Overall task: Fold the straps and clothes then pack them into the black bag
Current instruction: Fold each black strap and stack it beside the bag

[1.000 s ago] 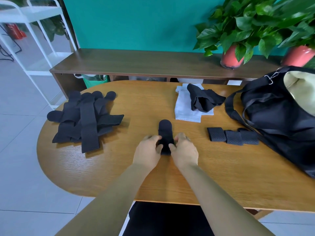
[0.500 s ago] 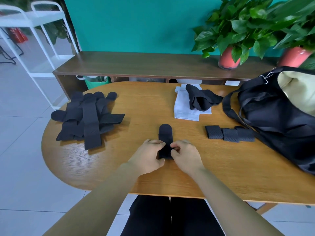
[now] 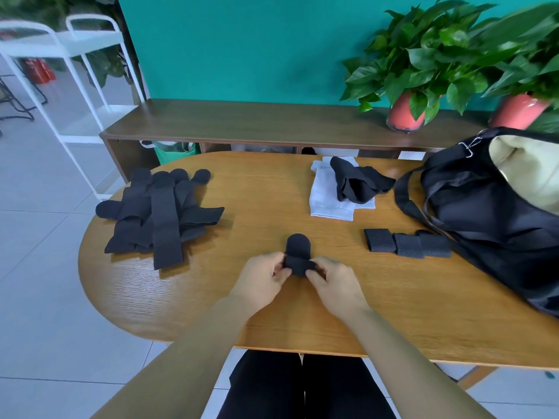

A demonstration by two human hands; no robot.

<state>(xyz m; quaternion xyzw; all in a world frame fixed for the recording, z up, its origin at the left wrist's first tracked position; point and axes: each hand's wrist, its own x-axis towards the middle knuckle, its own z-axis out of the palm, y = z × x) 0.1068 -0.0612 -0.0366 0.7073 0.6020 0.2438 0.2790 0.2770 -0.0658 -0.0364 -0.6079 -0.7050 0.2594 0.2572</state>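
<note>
On table (image 3: 402,300), strap (image 3: 298,254) seems pinched between left hand (image 3: 262,280), right hand (image 3: 336,281).

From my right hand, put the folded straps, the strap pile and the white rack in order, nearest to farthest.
1. The folded straps, just to the right of the right hand.
2. The strap pile, over on the left.
3. The white rack, far back left.

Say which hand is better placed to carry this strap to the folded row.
Probably right. The left hand and right hand pinch the black fabric strap, but the right lies nearer the folded black straps beside the black bag.
</note>
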